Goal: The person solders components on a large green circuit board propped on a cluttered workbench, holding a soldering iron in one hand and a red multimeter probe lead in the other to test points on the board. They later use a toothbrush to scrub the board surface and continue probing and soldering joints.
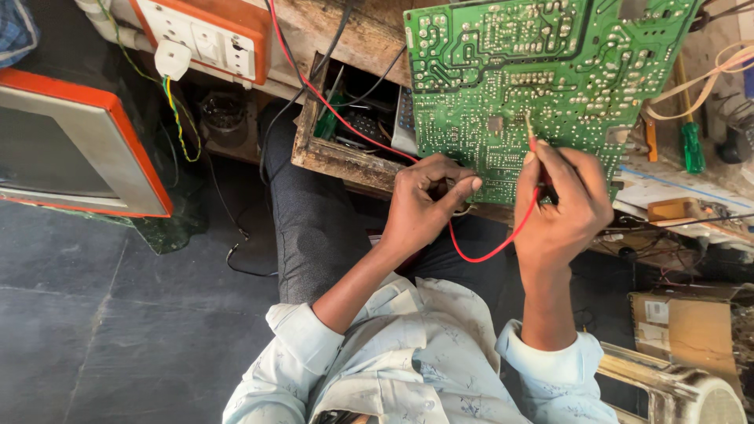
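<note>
Green circuit board [542,86] propped solder-side up at counter edge for probing: right hand [561,208] pinching red probe [534,145], left hand [424,204] closed on something hidden.

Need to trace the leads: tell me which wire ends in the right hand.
The red wire, looping under both hands into the right hand; the black wires stay up near the wooden box.

the floor [118,338] is dark grey stone slabs with thin seams, lit by soft even daylight. at the upper left an orange-framed cabinet [75,149] with a grey panel stands on it. above, a white switch and socket board [206,35] on an orange backing is fixed to the edge of a worn wooden table [345,35]. an open wooden drawer [330,153] hangs under the table. at the lower right sit a cardboard box [683,326] and a white plastic chair arm [675,389].
</note>
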